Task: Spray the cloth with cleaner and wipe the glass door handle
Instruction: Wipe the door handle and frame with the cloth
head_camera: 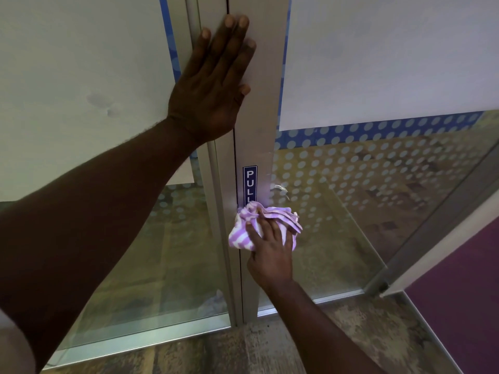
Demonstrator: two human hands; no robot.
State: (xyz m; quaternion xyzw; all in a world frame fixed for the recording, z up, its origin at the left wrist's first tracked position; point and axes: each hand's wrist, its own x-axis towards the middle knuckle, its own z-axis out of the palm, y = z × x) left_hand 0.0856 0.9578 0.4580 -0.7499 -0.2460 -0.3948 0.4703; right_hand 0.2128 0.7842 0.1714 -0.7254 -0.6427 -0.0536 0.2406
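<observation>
Left hand (pixel 213 85) flat on frame (pixel 266 117); right hand (pixel 272 252) grips cloth (pixel 241 236).

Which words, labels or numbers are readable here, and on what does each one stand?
"PULL": white letters stacked on a blue sticker on the metal door frame; the cloth held by the right hand hides part of the last letter.
No other text is visible.

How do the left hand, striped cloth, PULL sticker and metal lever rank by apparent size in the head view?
1. left hand (nearest the camera, which enlarges it)
2. striped cloth
3. PULL sticker, bottom hidden by cloth
4. metal lever
</observation>
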